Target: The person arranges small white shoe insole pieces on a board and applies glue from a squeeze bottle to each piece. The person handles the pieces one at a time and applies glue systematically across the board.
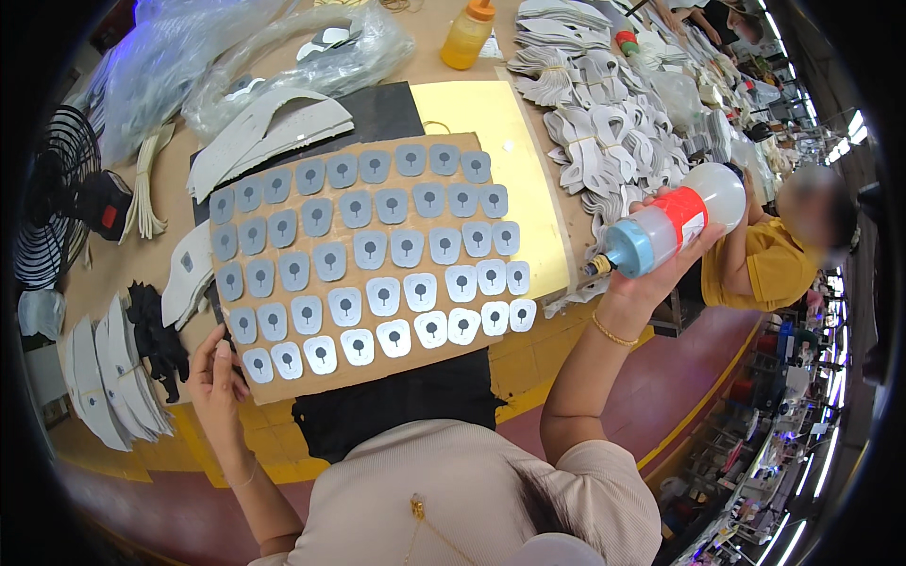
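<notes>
A squeeze bottle (663,230) with a light blue end, a red band and a dark narrow nozzle is tilted in my right hand (694,247), whose fingers wrap round its middle. Its nozzle points left, beyond the right edge of a brown cardboard sheet (401,363). On that sheet, rows of small grey rounded patches (383,296), each with a dark keyhole-shaped mark, lie spaced apart. Beside the lower left corner of the cardboard, my left hand (222,373) has its fingers loosely apart and holds nothing. Whether a fingertip touches the sheet I cannot tell.
A yellow sheet (519,179) and a black board (382,110) lie under the cardboard. White cut pieces (269,132) rest at its far left, stacked bundles (595,123) at the right. An orange-capped bottle (466,38) stands behind. A fan (61,193) is left; a person in yellow (769,255) sits right.
</notes>
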Available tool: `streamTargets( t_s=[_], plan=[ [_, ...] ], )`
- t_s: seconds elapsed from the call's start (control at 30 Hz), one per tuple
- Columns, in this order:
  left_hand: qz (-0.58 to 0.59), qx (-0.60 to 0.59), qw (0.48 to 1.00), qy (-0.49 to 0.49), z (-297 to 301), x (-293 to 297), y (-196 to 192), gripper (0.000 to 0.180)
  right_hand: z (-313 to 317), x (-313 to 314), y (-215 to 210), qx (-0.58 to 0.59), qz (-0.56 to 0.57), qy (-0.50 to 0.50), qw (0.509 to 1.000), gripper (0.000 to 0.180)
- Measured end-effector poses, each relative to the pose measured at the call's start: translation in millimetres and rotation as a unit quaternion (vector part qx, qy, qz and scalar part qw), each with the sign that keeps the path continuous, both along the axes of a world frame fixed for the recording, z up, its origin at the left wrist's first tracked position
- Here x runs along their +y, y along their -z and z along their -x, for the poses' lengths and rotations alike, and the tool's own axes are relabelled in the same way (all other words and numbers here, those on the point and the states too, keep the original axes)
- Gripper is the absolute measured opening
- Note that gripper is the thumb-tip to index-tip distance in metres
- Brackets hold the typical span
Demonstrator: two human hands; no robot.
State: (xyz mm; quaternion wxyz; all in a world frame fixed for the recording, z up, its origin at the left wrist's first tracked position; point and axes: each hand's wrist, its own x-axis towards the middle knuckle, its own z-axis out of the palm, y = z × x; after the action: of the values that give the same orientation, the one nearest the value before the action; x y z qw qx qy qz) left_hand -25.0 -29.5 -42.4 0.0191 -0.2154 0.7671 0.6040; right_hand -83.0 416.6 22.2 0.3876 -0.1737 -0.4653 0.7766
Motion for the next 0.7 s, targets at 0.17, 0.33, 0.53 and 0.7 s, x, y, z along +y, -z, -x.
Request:
streamTargets(
  t_s=[0.17, 0.33, 0.53, 0.7],
  plan=[
    [0.012, 0.006, 1.0, -0.003, -0.1, 2.2, -0.6, 0.035, 0.5, -0.9, 1.4, 0.005, -0.004, -0.006, 1.0, 0.07],
    [-0.004, 0.036, 0.999, -0.024, -0.6, -4.1, 5.2, 0.03, -0.2, -5.6, 0.7, 0.043, -0.007, -0.03, 0.999, 0.064],
    [0.103, 0.186, 0.976, -0.044, -5.4, -5.3, 16.5, 0.026, -4.3, -3.3, 25.0, 0.009, -0.224, 0.07, 0.972, 0.068],
    [0.173, 0.228, 0.958, 0.017, -10.1, 2.0, 23.2, 0.036, -4.3, -5.3, 39.5, -0.046, -0.406, 0.065, 0.911, 0.071]
  ],
)
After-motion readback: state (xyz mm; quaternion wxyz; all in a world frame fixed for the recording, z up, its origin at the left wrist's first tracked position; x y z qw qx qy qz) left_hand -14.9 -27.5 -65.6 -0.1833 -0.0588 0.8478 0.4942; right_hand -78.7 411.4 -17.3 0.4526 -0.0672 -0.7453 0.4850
